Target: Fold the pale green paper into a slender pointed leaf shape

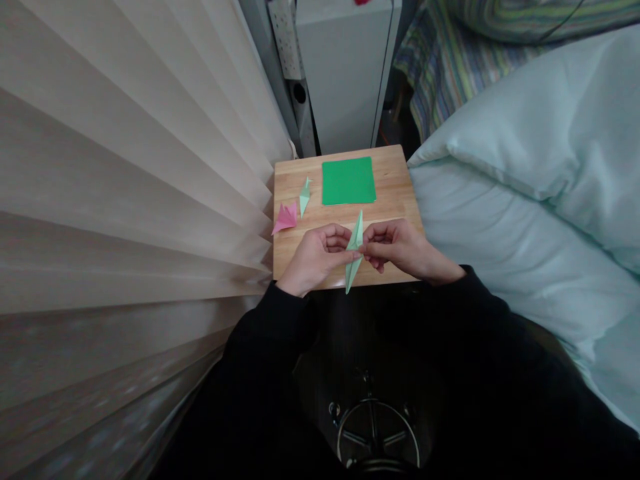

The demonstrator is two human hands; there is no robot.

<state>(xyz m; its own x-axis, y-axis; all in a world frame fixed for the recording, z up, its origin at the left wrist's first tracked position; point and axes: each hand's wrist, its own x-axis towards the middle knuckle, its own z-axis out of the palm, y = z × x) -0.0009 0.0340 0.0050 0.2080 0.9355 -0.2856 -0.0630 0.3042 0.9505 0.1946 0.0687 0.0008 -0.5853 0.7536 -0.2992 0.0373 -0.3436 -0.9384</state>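
A pale green folded origami paper [355, 235], long and pointed at both ends, is held up over the near edge of the small wooden table [393, 175]. My left hand [320, 252] pinches it from the left, thumb across its middle. From the other side my right hand [395, 247] grips the same paper at its middle with thumb and fingers. Beyond my left hand lie a pink origami piece [285, 217] and a smaller pale green origami piece [305, 196]. A green stack of square paper [349, 181] rests on the far part of the table.
A pleated curtain [150, 167] hangs along the table's left side. On the right is a bed with pale bedding [525, 193]. Behind the table stands a white cabinet [345, 73]. Below the near edge, a round metal chair base [377, 433] shows on the dark floor.
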